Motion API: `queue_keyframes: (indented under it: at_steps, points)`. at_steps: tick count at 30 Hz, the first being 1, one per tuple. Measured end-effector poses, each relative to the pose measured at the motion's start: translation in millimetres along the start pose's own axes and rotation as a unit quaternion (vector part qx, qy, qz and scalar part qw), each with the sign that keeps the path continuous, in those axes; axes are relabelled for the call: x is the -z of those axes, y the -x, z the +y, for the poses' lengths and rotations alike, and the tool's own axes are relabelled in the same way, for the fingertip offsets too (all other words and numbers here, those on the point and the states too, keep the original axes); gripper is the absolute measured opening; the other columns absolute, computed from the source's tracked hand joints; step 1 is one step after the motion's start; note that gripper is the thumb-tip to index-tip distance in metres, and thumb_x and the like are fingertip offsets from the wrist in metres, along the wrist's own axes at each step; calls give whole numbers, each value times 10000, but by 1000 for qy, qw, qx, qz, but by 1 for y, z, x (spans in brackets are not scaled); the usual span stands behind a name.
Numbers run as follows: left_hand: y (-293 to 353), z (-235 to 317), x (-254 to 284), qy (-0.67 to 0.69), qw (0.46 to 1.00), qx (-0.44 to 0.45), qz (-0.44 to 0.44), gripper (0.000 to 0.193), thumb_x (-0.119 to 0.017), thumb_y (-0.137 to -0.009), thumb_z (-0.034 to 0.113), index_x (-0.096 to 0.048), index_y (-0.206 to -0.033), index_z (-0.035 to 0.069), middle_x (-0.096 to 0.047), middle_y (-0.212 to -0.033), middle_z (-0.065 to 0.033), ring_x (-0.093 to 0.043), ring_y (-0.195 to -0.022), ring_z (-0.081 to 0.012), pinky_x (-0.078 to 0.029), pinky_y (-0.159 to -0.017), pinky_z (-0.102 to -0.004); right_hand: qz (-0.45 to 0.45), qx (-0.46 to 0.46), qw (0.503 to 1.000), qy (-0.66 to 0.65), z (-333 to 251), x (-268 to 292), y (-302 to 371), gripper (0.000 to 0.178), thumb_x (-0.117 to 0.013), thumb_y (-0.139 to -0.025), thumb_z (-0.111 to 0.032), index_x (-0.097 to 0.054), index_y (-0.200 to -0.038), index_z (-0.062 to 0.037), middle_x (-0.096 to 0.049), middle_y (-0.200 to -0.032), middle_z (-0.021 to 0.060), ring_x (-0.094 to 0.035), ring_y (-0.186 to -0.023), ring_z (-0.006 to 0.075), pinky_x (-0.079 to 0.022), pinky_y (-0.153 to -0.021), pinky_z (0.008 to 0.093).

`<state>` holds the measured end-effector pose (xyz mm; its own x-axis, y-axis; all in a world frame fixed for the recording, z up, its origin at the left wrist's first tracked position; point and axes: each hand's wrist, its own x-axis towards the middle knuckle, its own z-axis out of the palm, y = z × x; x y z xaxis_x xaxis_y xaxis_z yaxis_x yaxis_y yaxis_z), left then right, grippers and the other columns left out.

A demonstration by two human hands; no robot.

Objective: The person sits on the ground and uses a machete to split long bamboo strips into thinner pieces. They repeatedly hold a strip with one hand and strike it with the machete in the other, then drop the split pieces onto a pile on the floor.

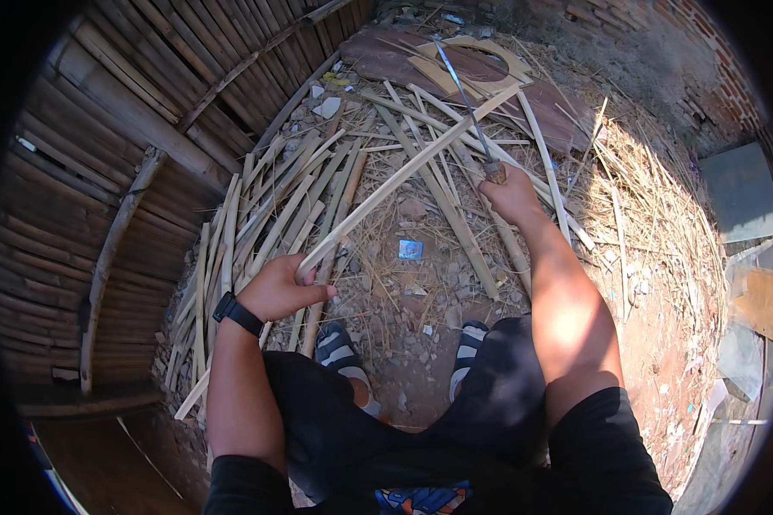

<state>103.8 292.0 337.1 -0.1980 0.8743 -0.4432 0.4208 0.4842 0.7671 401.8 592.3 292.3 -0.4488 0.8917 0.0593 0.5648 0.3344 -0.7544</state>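
Bamboo strip (408, 175) slants from our left hand (273, 290) forward to the right, held above the ground; we judge it light, stiff but a little springy, with edges that could splinter, so it seems better to take it by the flat faces. Knife (460, 87) crosses it in our view; touching, we cannot tell. Our right hand (515, 196), arm stretched forward, clamps its handle; our left fingers curl around the strip, thumb pointing inward.

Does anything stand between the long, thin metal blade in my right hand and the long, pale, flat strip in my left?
Nothing visible does. The blade, in your right hand, and the strip, in your left hand, cross in view; whether they touch, I cannot tell.
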Motion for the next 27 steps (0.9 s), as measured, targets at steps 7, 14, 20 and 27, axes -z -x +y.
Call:
queue_keyframes:
  at_steps: [7,14,20,27]
  points:
    - [9,-2,6,-21,999,-27,16,407,-877,-838,304,-531,-775,99,-517,-660,43,-498,-584,-71,-400,-523,-262,-163,238,940,181,-48,-14,18,370,-718,-796,-237,-723,-1131,-79,-734,-978,245,-699,-954,435,-546,-865,472]
    - [-12,-13,7,-183,982,-18,54,405,-881,-827,346,-591,-786,67,-563,-669,-8,-519,-616,-119,-449,-572,-316,88,-119,989,-1,75,-1,-16,418,-750,-823,-275,-712,-1152,-21,-736,-1092,241,-698,-1067,377,-516,-941,440]
    - [-8,1,4,-314,945,-4,88,453,-814,-802,456,-649,-762,36,-694,-761,-179,-690,-766,-364,-535,-707,-444,27,-14,1000,-5,-22,23,19,498,-797,-843,-361,-708,-1182,-8,-731,-1101,228,-694,-1064,362,-505,-955,446]
    - [-16,26,-23,-305,950,-62,-13,503,-827,-790,511,-671,-793,33,-684,-752,-170,-687,-745,-335,-527,-701,-432,-166,260,949,59,-24,-11,35,489,-820,-860,-298,-676,-1232,-14,-728,-1106,162,-683,-1075,281,-497,-980,388]
